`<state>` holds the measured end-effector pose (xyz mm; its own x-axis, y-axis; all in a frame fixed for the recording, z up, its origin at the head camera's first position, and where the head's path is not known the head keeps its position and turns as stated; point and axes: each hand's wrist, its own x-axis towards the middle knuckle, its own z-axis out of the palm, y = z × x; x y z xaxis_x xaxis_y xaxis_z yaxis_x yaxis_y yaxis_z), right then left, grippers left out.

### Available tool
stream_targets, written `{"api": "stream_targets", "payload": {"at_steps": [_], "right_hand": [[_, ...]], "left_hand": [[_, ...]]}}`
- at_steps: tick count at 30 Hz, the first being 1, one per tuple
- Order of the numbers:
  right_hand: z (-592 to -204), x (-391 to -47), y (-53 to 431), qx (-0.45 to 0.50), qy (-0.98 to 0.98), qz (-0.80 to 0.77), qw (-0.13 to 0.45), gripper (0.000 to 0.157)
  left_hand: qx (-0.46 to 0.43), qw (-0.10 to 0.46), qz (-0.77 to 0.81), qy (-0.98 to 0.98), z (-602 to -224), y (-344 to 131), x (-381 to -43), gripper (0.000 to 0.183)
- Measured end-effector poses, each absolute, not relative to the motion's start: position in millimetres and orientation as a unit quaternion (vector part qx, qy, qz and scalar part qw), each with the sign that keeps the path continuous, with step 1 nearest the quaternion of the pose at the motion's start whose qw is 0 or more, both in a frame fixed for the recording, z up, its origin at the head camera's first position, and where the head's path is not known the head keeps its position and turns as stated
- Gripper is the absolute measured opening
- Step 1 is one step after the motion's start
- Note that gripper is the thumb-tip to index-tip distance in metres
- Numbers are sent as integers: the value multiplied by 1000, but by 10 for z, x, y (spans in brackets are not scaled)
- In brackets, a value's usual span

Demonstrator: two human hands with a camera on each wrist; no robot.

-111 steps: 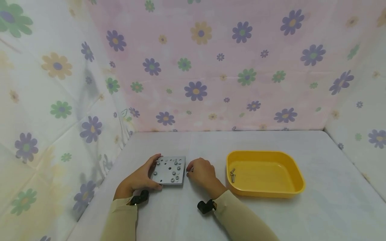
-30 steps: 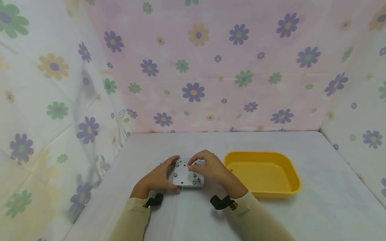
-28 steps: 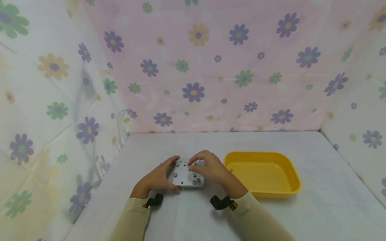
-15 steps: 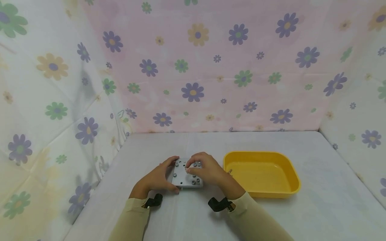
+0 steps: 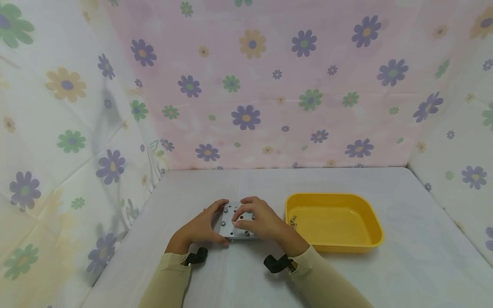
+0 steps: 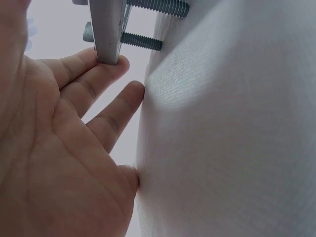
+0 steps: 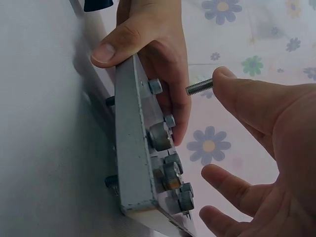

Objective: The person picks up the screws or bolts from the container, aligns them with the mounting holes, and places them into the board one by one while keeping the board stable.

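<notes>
My left hand [image 5: 200, 226] grips a silver metal plate [image 5: 226, 232] at its left side, thumb on the near edge and fingers at the far edge. Several socket-head screws [image 7: 160, 136] sit in holes of the plate, heads up. In the left wrist view, threaded shanks [image 6: 143, 41] stick out of its underside, above the white tabletop. My right hand [image 5: 262, 220] is over the plate and pinches a screw [image 7: 200, 87] between thumb and index finger. The screw's threaded end points at the plate, apart from it in the right wrist view; its head is hidden.
A yellow tray [image 5: 335, 248] stands to the right of the plate, close to the right forearm. A few loose screws [image 5: 293, 222] lie at its left end. Flowered cloth [image 5: 246, 85] hangs behind the table and at both sides.
Since the first frame, the plate and left hand have shifted right, and the right hand has come over the plate. In the last second, its fingertips moved left and nearer across the plate.
</notes>
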<state>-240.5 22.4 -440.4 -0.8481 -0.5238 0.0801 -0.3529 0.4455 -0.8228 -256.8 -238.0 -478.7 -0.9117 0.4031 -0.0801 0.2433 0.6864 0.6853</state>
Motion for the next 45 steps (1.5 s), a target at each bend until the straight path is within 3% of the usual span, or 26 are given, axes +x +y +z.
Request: {"api": "stream_targets", "payload": {"at_steps": [16,45], "right_hand": [[-4548,-2383,107,-262,865,-424,58,12],[-4594,-2323,8,-217,892,-393,59,12]], "left_hand": [[186,116,351,910,-4810,-2402,-2568,130],[176,122,354,911,-4800,-2396,-2565,130]]}}
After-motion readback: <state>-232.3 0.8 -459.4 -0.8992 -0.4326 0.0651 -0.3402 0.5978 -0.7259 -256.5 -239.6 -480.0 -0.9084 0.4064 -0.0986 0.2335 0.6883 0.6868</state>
